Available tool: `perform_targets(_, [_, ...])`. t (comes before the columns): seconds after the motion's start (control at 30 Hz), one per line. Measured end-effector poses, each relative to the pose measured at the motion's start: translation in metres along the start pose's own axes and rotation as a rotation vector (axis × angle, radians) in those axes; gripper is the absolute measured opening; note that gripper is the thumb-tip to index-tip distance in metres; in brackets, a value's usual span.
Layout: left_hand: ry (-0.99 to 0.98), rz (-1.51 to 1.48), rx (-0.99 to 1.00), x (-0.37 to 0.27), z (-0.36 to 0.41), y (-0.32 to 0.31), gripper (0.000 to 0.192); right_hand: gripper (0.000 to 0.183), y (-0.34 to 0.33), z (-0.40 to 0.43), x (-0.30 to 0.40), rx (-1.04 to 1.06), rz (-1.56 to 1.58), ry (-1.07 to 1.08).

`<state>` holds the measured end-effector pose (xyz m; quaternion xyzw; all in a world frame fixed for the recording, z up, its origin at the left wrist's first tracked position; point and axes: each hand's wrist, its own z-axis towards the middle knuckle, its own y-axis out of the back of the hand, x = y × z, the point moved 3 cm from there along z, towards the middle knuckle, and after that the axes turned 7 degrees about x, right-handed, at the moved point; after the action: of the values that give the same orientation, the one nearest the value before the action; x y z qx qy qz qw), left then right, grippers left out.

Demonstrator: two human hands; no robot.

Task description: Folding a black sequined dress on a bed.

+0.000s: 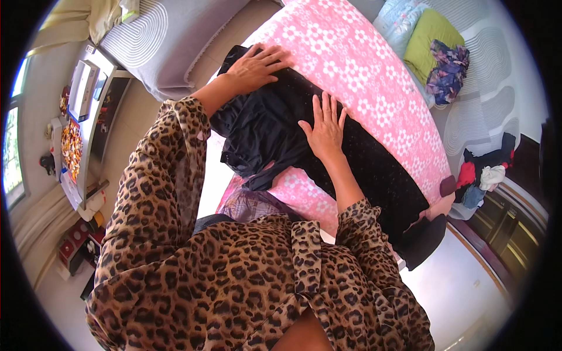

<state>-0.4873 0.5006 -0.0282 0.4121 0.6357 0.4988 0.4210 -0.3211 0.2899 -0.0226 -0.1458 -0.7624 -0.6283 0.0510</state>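
Note:
A black garment (285, 92) lies across a pink cloth with white flowers (351, 70). One long part of it stretches flat towards the lower right, and its darker end hangs over the cloth's edge. Nearer to me, the rest of the fabric is bunched in loose folds. My left hand (257, 68) rests palm down on the garment's upper left end, fingers spread. Lower and further right, my right hand (327, 127) presses flat on the middle of the black fabric, its fingertips close to the garment's far edge. Neither hand grips anything.
A sofa with a grey cover (149, 44) stands at the upper left. To the right, a green folded cloth (432, 41) and a purple floral cloth (448, 72) lie on a patterned cover. Several clothes (478, 177) are heaped beyond the board's right end. A TV cabinet (94, 127) stands left.

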Motion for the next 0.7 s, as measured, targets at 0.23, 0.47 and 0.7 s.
perform_targets(0.23, [0.071,-0.007,-0.041,0.006,-0.008,-0.009,0.063,0.08,0.008,-0.003,-0.003,-0.01,-0.009,0.049])
perform_targets(0.47, [-0.039,-0.223,-0.129,-0.028,-0.013,0.018,0.064,0.036,0.016,-0.087,0.038,0.149,0.732,-0.249])
perform_targets(0.7, [-0.085,-0.155,0.085,-0.059,-0.008,-0.013,0.061,0.067,-0.068,-0.106,0.06,0.392,0.881,-0.624])
